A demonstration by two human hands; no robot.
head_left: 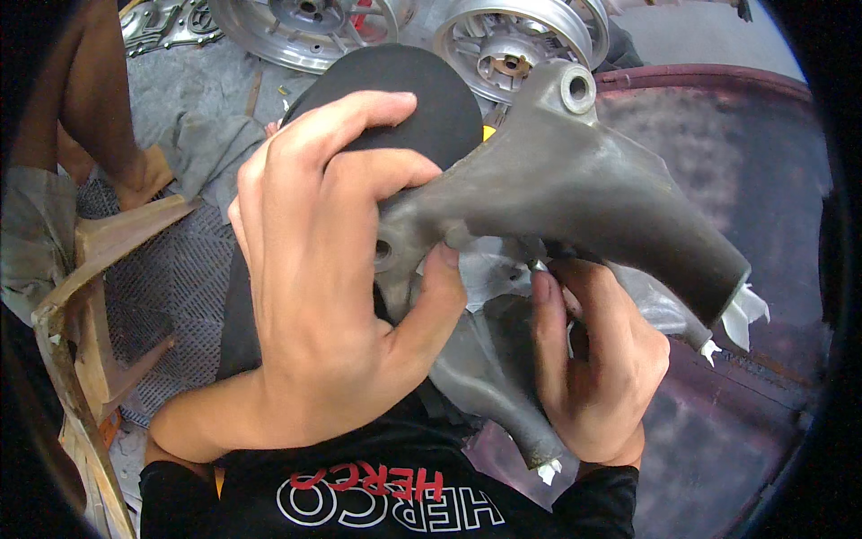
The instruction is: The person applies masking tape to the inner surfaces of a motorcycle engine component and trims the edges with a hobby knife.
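A dull grey cast-metal part [579, 168] with curved, branching arms is held in front of my chest. White paper or tape [744, 316] sticks out of its arm ends. My left hand [316, 283] grips its left side, thumb against a small round boss [458, 236] and fingers curled over the upper edge. Near the inner edge of the upper arm, my right hand [606, 357] pinches a small item [538, 265] between thumb and forefinger. Only a pale tip of that item shows, so its kind cannot be told. A round bolt eye [578, 91] tops the part.
Silver alloy wheels [515, 50] lie at the far side, near a metal cover [172, 27]. A worn reddish-dark drum [727, 418] fills the right. A black pad [404, 101] sits behind my left hand. Another person's leg [101, 114] and a wooden frame [87, 269] are at left.
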